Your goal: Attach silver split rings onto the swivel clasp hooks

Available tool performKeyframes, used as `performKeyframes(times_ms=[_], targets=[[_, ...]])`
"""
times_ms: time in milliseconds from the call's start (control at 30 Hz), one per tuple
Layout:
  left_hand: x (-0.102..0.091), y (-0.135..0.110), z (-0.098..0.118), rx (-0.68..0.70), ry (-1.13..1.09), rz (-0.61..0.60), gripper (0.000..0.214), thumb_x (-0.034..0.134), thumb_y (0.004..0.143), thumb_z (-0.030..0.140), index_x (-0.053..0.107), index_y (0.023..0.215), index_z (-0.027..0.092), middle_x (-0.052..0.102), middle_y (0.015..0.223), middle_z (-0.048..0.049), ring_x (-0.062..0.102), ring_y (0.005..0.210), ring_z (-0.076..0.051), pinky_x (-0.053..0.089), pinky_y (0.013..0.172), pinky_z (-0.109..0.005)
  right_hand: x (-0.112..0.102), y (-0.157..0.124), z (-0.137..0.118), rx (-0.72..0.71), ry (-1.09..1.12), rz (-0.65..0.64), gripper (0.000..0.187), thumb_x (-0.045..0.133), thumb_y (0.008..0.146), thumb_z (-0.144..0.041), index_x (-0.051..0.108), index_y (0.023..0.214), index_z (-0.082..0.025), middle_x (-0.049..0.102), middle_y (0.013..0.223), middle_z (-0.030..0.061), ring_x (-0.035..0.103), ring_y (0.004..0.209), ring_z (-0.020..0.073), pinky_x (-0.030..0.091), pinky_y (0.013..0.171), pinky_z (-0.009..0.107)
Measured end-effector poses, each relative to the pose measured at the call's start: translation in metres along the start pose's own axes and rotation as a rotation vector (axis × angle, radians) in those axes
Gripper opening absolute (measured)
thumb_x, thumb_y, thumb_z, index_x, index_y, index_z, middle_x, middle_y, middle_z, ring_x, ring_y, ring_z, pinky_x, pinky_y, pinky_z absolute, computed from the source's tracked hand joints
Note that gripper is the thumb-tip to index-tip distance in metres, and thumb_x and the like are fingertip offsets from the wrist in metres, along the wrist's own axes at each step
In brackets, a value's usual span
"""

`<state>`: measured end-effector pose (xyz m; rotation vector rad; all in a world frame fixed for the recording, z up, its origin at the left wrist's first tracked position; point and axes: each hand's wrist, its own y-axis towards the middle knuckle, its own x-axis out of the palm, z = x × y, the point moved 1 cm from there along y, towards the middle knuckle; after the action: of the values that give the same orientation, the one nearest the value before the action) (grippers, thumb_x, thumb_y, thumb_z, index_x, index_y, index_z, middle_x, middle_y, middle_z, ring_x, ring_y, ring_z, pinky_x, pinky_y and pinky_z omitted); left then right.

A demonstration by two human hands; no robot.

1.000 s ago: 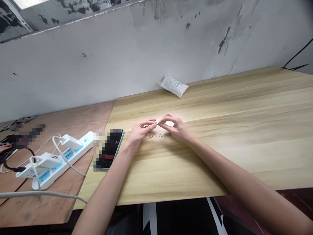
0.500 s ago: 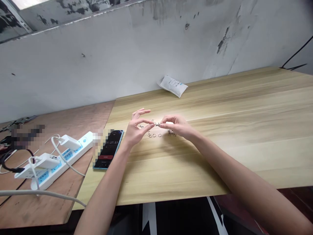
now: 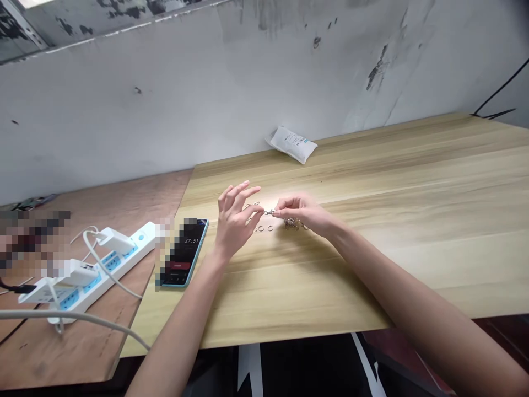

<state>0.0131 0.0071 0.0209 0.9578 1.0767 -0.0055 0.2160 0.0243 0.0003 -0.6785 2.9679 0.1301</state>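
Note:
My right hand (image 3: 305, 214) pinches a small silvery metal clasp (image 3: 271, 212) between thumb and fingertips. A metal ring (image 3: 266, 213) sits at the clasp's left end. My left hand (image 3: 236, 221) closes thumb and index finger on that ring, its other fingers raised and spread. Whether the ring is threaded through the clasp is too small to tell. Below the fingertips several loose rings lie on the table, among them one split-ring-like loop (image 3: 270, 228). A pile of small metal pieces (image 3: 291, 223) lies under my right hand, partly hidden by it.
A phone (image 3: 184, 256) with a timer display lies left of my left forearm. Farther left, a white power strip (image 3: 118, 264) with plugs and cables rests on a brown board (image 3: 165, 190). A white packet (image 3: 292, 144) lies near the wall on the wooden table (image 3: 392, 220).
My left hand has turned more upright, its free fingers lifting and spreading. The clasp and my right hand have shifted slightly right.

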Motion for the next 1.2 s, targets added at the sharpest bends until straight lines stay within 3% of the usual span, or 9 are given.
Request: performKeyframes(times_ms=[200, 300, 367, 467, 600, 767, 900, 1067, 1200], targets=[[-0.002, -0.012, -0.05, -0.224, 0.084, -0.075, 0.02, 0.061, 0.088, 0.028, 0.067, 0.107, 0.025, 0.053, 0.139, -0.0078, 0.042, 0.133, -0.03, 0.033, 0.107, -0.051, -0.003, 0.008, 0.008, -0.022, -0.337, 0.237, 0.023, 0.068, 0.077, -0.039, 0.073, 0.075, -0.017, 0.066, 0.07, 0.0039, 0.055, 0.061, 0.0148, 0.039, 0.056, 0.028], [0.001, -0.023, -0.077, -0.373, 0.139, -0.233, 0.018, 0.061, 0.086, 0.025, 0.07, 0.102, 0.022, 0.06, 0.129, -0.0125, 0.05, 0.123, -0.034, 0.036, 0.101, -0.054, -0.006, 0.013, 0.017, -0.115, -0.468, 0.288, 0.02, 0.065, 0.08, -0.034, 0.075, 0.076, -0.017, 0.069, 0.078, 0.0065, 0.059, 0.07, 0.0182, 0.043, 0.064, 0.031], [0.005, -0.028, -0.084, -0.362, 0.145, -0.31, 0.02, 0.059, 0.088, 0.028, 0.07, 0.103, 0.023, 0.061, 0.127, -0.0119, 0.052, 0.12, -0.032, 0.037, 0.101, -0.053, -0.007, 0.016, 0.02, -0.182, -0.47, 0.284, 0.022, 0.061, 0.084, -0.034, 0.076, 0.086, -0.018, 0.07, 0.085, 0.0074, 0.059, 0.073, 0.0182, 0.044, 0.067, 0.032], [0.008, -0.029, -0.083, -0.332, 0.164, -0.364, 0.022, 0.052, 0.092, 0.029, 0.071, 0.103, 0.024, 0.063, 0.123, -0.0097, 0.053, 0.118, -0.03, 0.036, 0.101, -0.051, -0.014, 0.016, 0.019, -0.219, -0.517, 0.367, 0.027, 0.058, 0.087, -0.035, 0.075, 0.096, -0.017, 0.069, 0.084, 0.007, 0.057, 0.071, 0.0172, 0.044, 0.067, 0.031], [0.007, -0.027, -0.078, -0.301, 0.151, -0.384, 0.023, 0.052, 0.093, 0.031, 0.071, 0.105, 0.025, 0.064, 0.121, -0.0079, 0.053, 0.116, -0.028, 0.036, 0.1, -0.048, -0.038, 0.01, 0.014, -0.199, -0.628, 0.425, 0.026, 0.056, 0.087, -0.035, 0.074, 0.087, -0.017, 0.069, 0.082, 0.0063, 0.057, 0.069, 0.0168, 0.042, 0.064, 0.029], [0.005, -0.024, -0.078, -0.296, 0.1, -0.375, 0.014, 0.058, 0.09, 0.03, 0.07, 0.089, 0.023, 0.068, 0.108, -0.0056, 0.055, 0.107, -0.027, 0.037, 0.094, -0.045, -0.061, 0.002, 0.013, -0.066, -0.839, 0.225, 0.025, 0.053, 0.086, -0.032, 0.073, 0.081, -0.018, 0.07, 0.079, 0.0045, 0.056, 0.068, 0.0169, 0.039, 0.062, 0.029], [0.004, -0.021, -0.071, -0.361, -0.002, -0.281, 0.012, 0.061, 0.087, 0.03, 0.068, 0.082, 0.021, 0.071, 0.091, -0.0034, 0.06, 0.093, -0.024, 0.039, 0.09, -0.042, -0.064, -0.001, 0.011, -0.014, -0.898, 0.168, 0.023, 0.054, 0.084, -0.032, 0.074, 0.085, -0.019, 0.069, 0.08, 0.004, 0.057, 0.072, 0.0172, 0.038, 0.062, 0.028], [0.012, -0.015, -0.058, -0.507, -0.314, -0.055, 0.015, 0.065, 0.084, 0.034, 0.07, 0.084, 0.021, 0.073, 0.086, -0.0027, 0.066, 0.087, -0.021, 0.045, 0.09, -0.037, -0.064, -0.002, 0.015, 0.016, -0.877, 0.088, 0.023, 0.057, 0.082, -0.034, 0.075, 0.089, -0.021, 0.067, 0.082, 0.0048, 0.058, 0.073, 0.0175, 0.039, 0.064, 0.028], [0.029, -0.014, -0.06, -0.615, -0.445, -0.05, 0.017, 0.067, 0.082, 0.035, 0.072, 0.086, 0.019, 0.075, 0.09, -0.0053, 0.069, 0.088, -0.021, 0.049, 0.089, -0.037, -0.064, 0.0, 0.02, 0.019, -0.877, 0.079, 0.024, 0.055, 0.083, -0.034, 0.075, 0.087, -0.021, 0.064, 0.079, 0.0044, 0.056, 0.071, 0.017, 0.038, 0.063, 0.027]])
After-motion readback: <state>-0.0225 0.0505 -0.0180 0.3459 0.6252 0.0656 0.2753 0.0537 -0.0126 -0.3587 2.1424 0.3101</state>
